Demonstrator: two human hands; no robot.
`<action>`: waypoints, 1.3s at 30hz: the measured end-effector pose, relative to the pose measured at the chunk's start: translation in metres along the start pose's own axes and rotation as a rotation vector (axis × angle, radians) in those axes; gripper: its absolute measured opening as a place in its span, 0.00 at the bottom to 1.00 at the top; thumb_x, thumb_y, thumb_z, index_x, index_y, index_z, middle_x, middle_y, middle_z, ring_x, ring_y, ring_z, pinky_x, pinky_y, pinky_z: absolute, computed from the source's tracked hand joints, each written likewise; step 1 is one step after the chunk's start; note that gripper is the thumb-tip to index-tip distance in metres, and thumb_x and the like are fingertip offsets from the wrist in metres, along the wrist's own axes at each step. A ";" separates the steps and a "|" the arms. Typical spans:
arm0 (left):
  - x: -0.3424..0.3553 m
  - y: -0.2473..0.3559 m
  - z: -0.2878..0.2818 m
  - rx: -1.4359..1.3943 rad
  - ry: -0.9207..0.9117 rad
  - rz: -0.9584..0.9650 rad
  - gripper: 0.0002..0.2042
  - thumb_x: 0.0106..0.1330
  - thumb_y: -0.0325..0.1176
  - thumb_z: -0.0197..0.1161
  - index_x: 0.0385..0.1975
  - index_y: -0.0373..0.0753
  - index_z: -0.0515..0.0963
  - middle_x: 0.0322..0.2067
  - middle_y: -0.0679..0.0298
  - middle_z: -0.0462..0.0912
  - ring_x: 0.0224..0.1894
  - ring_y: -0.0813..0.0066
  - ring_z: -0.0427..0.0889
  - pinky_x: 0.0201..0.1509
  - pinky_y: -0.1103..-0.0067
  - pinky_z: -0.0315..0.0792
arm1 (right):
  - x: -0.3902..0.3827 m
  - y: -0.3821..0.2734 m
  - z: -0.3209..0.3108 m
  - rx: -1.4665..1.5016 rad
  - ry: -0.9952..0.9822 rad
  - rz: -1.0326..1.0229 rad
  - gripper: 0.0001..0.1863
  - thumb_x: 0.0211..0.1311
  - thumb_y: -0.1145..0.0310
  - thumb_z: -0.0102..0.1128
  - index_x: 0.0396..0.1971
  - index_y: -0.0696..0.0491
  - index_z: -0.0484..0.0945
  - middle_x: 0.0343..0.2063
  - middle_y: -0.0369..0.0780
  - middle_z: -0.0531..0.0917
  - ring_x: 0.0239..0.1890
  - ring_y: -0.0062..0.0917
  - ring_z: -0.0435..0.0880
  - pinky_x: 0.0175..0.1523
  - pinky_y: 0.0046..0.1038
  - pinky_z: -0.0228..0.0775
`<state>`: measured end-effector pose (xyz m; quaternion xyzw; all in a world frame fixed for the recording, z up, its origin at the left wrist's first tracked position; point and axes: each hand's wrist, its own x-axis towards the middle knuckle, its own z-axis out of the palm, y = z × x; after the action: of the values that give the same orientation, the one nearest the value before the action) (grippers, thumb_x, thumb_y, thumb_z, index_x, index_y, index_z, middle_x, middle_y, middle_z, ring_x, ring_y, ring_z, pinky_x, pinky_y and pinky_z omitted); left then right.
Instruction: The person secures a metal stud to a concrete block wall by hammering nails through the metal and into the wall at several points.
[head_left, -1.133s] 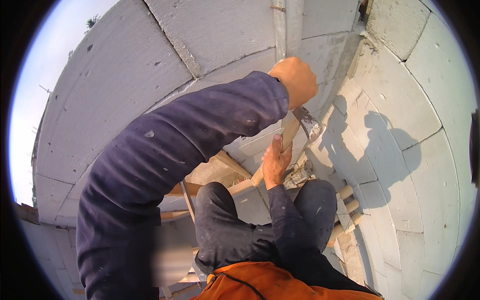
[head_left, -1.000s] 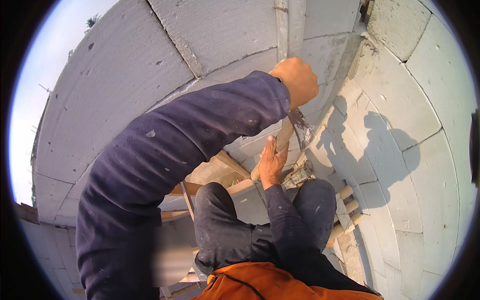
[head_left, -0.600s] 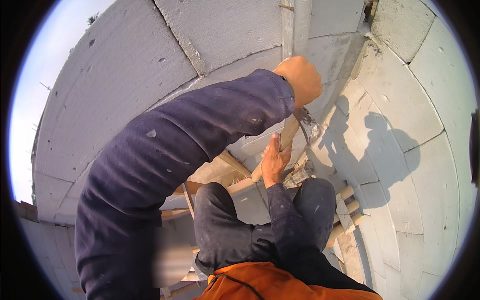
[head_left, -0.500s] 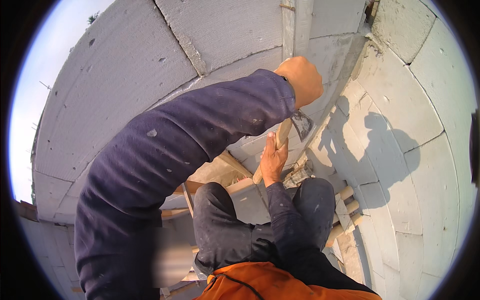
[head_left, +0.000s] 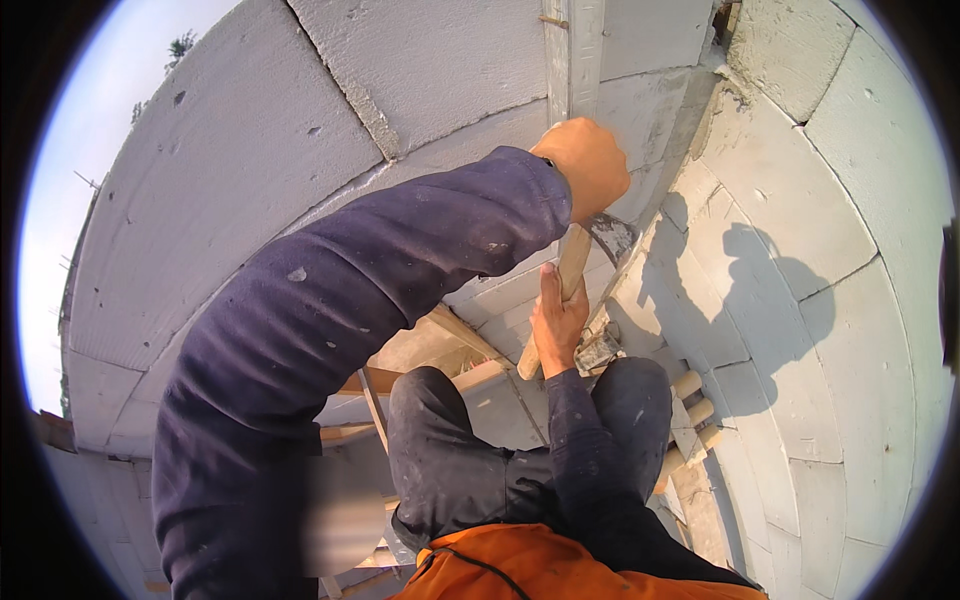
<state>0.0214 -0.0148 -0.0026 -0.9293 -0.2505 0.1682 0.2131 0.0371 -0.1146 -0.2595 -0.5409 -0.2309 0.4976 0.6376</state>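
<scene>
My left arm, in a dark blue sleeve, reaches across the view. At its end my left hand [head_left: 588,168] is closed in a fist in front of the block wall [head_left: 450,70], just below a pale vertical batten [head_left: 571,60]; whatever its fingers hold is hidden. Lower down, my right hand [head_left: 560,322] wraps round the wooden handle of a hatchet [head_left: 573,262]. The dark metal head shows only in part, behind and right of the handle's upper end, below my left fist. The handle's lower end sticks out below my right hand.
A second wall of pale blocks [head_left: 830,380] rises on the right, with my shadow on it. Several round wooden poles [head_left: 692,412] lie beside my right knee. Timber pieces [head_left: 465,335] stand below, between the wall and my legs. Rubble [head_left: 598,350] sits near the corner.
The hatchet has turned slightly in my right hand, and less of its head shows. My left fist appears a little lower and further left, with a slight shift of the whole view.
</scene>
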 end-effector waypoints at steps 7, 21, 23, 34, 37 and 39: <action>-0.011 0.018 0.027 -0.378 0.236 -0.152 0.19 0.73 0.31 0.61 0.62 0.40 0.78 0.51 0.52 0.86 0.43 0.56 0.91 0.43 0.65 0.85 | 0.001 -0.083 -0.030 0.323 -0.099 -0.212 0.23 0.70 0.61 0.72 0.54 0.62 0.79 0.33 0.39 0.83 0.23 0.18 0.79 0.22 0.23 0.74; 0.009 0.116 0.113 -2.424 0.603 -0.650 0.12 0.76 0.30 0.48 0.54 0.41 0.73 0.44 0.63 0.86 0.49 0.76 0.76 0.52 0.77 0.71 | -0.036 -0.073 -0.070 0.091 -0.161 -0.077 0.14 0.69 0.73 0.72 0.48 0.65 0.83 0.36 0.39 0.87 0.31 0.16 0.84 0.27 0.20 0.79; 0.013 0.118 0.118 -2.553 0.477 -0.616 0.11 0.79 0.34 0.48 0.55 0.41 0.73 0.46 0.62 0.85 0.49 0.75 0.77 0.49 0.77 0.73 | -0.034 -0.073 -0.072 0.033 -0.103 -0.119 0.13 0.68 0.74 0.72 0.48 0.65 0.83 0.36 0.39 0.87 0.30 0.16 0.84 0.28 0.20 0.80; 0.023 0.135 0.126 -2.707 0.541 -0.341 0.24 0.83 0.55 0.54 0.63 0.41 0.74 0.52 0.65 0.81 0.52 0.75 0.78 0.46 0.74 0.73 | 0.012 -0.118 -0.071 0.065 0.043 -0.310 0.09 0.65 0.78 0.70 0.42 0.66 0.86 0.41 0.43 0.89 0.29 0.20 0.86 0.30 0.22 0.80; 0.025 0.129 0.126 -2.854 0.562 -0.407 0.17 0.83 0.48 0.57 0.55 0.40 0.79 0.42 0.68 0.81 0.41 0.78 0.76 0.37 0.77 0.72 | 0.019 -0.135 -0.063 -0.023 0.007 -0.213 0.09 0.66 0.76 0.69 0.42 0.65 0.86 0.38 0.41 0.89 0.28 0.19 0.85 0.30 0.22 0.79; 0.023 0.124 0.129 -2.917 0.597 -0.417 0.15 0.83 0.46 0.58 0.55 0.41 0.79 0.39 0.69 0.80 0.39 0.78 0.75 0.36 0.77 0.71 | 0.025 -0.138 -0.061 -0.061 -0.056 -0.210 0.09 0.66 0.75 0.69 0.42 0.65 0.87 0.35 0.40 0.89 0.27 0.18 0.85 0.30 0.22 0.78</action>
<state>0.0349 -0.0590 -0.1767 -0.2677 -0.2663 -0.4446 -0.8123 0.1503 -0.1097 -0.1575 -0.5189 -0.3191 0.4355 0.6628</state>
